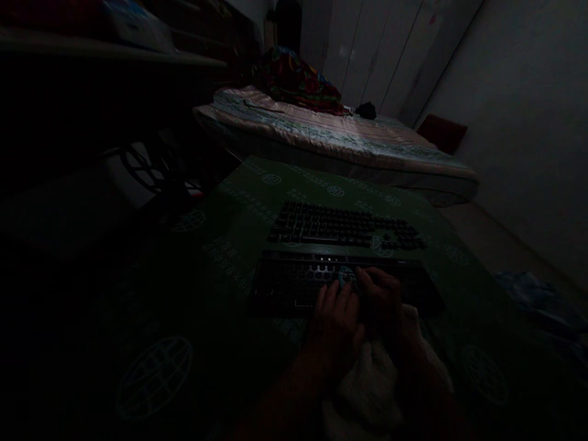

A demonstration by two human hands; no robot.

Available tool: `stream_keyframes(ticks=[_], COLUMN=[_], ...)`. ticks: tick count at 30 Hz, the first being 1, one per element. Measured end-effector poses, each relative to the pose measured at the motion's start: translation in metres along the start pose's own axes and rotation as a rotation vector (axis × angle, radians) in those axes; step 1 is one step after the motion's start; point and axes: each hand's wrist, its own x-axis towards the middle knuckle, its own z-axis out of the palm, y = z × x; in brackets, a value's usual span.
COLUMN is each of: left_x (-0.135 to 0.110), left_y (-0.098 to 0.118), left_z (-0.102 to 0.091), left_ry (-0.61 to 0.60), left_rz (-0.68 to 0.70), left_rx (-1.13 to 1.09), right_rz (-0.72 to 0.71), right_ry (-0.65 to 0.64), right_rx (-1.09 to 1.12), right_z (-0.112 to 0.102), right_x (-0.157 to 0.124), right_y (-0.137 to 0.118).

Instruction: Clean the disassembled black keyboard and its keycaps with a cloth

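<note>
The room is very dark. A black keyboard frame [294,285] lies on a green cloth with pale globe prints [239,208]. My left hand [335,318] rests flat on the frame's middle, fingers spread. My right hand [379,294] is beside it, its fingertips pinched on a small pale blue thing [343,277] on the frame. What that thing is cannot be made out. Beyond the frame, a block of black keycaps in keyboard layout [344,225] lies on the cloth. A white cloth [372,380] sits under my wrists.
A mattress with a striped cover [331,138] lies behind the green cloth, with a red patterned bundle [298,79] on it. A dark metal wheel frame [147,165] stands at the left under a table. A bluish heap [537,294] lies at the right.
</note>
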Motion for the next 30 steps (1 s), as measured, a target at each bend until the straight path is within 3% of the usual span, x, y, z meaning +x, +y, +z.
stream_keyframes(ticks=[15,30], left_x=[0.002,0.000], left_y=[-0.002,0.001], left_z=[0.003,0.002], left_ry=[0.057,0.049], left_rz=[0.086,0.048], left_rx=[-0.117,-0.046], right_rz=[-0.057,-0.172], right_ry=[-0.038,-0.144], right_rx=[-0.015,-0.108], right_z=[0.007,0.008], right_x=[0.006,0.013], right_y=[0.007,0.006])
